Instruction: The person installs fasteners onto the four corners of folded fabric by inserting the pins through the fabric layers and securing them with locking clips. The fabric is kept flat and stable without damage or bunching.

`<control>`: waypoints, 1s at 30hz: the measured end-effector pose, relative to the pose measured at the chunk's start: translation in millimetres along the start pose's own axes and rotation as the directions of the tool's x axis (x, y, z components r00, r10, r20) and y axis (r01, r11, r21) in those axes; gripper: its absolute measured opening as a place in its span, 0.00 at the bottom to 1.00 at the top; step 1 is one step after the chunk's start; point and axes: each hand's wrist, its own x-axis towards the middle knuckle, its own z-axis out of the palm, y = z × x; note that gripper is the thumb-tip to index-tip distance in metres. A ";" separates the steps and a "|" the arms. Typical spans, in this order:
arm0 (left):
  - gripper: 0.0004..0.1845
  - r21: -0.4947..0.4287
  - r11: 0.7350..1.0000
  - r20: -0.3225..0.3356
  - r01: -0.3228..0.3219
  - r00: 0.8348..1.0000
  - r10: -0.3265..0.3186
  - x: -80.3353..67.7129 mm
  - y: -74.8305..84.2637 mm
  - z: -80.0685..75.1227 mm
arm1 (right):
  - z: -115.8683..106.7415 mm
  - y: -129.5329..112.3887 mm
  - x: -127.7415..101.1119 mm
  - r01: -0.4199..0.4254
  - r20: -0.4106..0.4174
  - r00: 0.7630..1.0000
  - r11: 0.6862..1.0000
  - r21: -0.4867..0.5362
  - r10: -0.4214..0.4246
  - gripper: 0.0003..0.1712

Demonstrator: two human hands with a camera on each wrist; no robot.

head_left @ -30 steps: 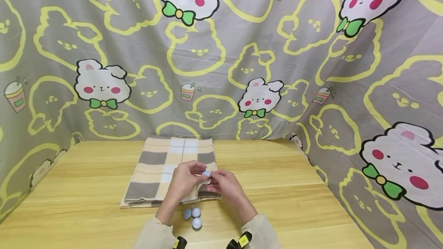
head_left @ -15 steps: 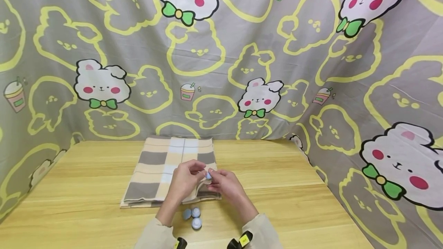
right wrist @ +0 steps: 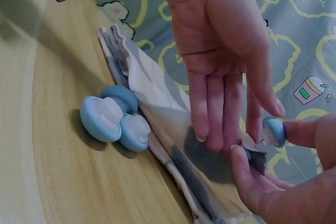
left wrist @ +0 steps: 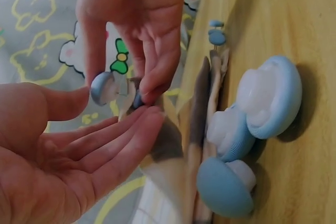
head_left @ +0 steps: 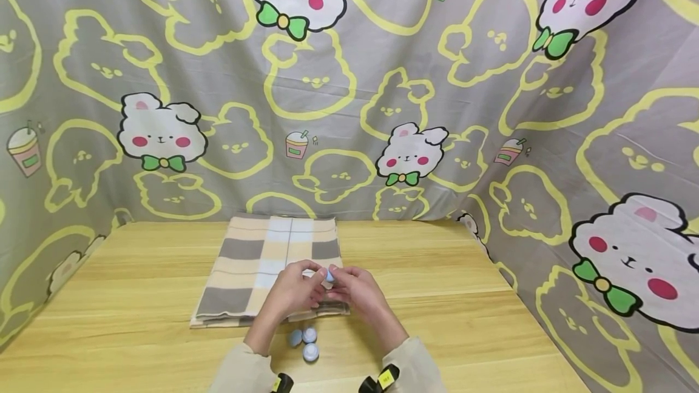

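A folded plaid blanket [head_left: 240, 275] lies on the table, its near right corner raised between my hands. At that corner my right hand [head_left: 360, 293] pinches a mushroom-shaped quilt clip [right wrist: 274, 131], thumb on the blue cap and fingers at the blue base [left wrist: 137, 99] across the cloth. A thin pin shows between cap and cloth. My left hand [head_left: 295, 290] is beside it, fingers nearly straight, fingertips close to the base. Its thumb tip is at the cap's edge; contact is hard to tell. Several loose blue-and-white mushroom pieces [head_left: 310, 352] lie in front of the blanket.
The wooden table [head_left: 437, 314] extends around the blanket. Two small blue pieces [left wrist: 217, 36] sit at a farther blanket edge in the left wrist view. A printed curtain [head_left: 327, 90] hangs behind and at both sides.
The clip's cap has tilted and shifted slightly right. My left hand has turned, its fingers moving down and its thumb nearer the cap. The loose mushroom pieces have not moved.
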 end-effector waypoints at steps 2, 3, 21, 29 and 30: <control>0.15 -0.003 1.000 -0.020 -0.014 1.000 0.014 0.7 -0.3 0.9 | 0.5 -0.2 0.1 -0.005 -0.002 1.000 1.000 0.002 0.005 0.26; 0.15 -0.003 1.000 -0.028 -0.019 0.999 0.019 1.2 -0.6 1.2 | 0.9 -0.4 -0.1 -0.008 -0.001 1.000 1.000 0.005 0.008 0.27; 0.16 -0.031 0.999 -0.026 -0.017 1.000 0.016 3.8 -2.5 -0.8 | -1.2 -2.1 -0.2 -0.004 0.028 1.000 1.000 -0.031 0.005 0.20; 0.14 -0.047 0.998 -0.012 -0.029 1.000 0.028 4.7 -4.2 0.2 | -1.3 -0.5 -0.3 0.009 0.027 1.000 0.999 -0.037 -0.008 0.22; 0.14 -0.044 0.999 -0.012 -0.029 1.000 0.028 4.7 -4.2 0.1 | -1.1 -0.6 -0.5 0.011 0.026 1.000 0.999 -0.038 -0.010 0.22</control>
